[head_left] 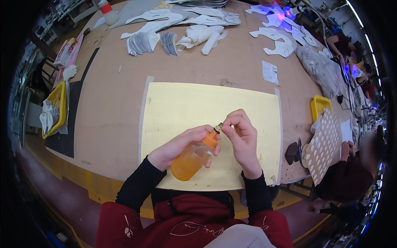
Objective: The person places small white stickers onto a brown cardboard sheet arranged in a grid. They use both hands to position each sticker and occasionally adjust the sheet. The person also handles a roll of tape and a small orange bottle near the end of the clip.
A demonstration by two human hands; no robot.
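Observation:
My left hand (187, 142) is wrapped round a clear squeeze bottle (191, 161) of orange liquid, held tilted above a pale yellow sheet (173, 107). An orange cap (210, 139) tops the bottle, its upper end pointing away and to the right. At that tip sits a small dark and brass-coloured piece (219, 127). My right hand (241, 138) pinches at this piece with thumb and forefinger. Whether the piece is fixed to the cap cannot be made out.
White cut pieces (155, 20) and grey stacks (142, 43) lie along the far side. To the right are a dark pad (292, 153), a dotted board (324, 144) and a yellow bin (320, 105). Another yellow bin (62, 107) holds gloves at left. A person (355, 173) sits at right.

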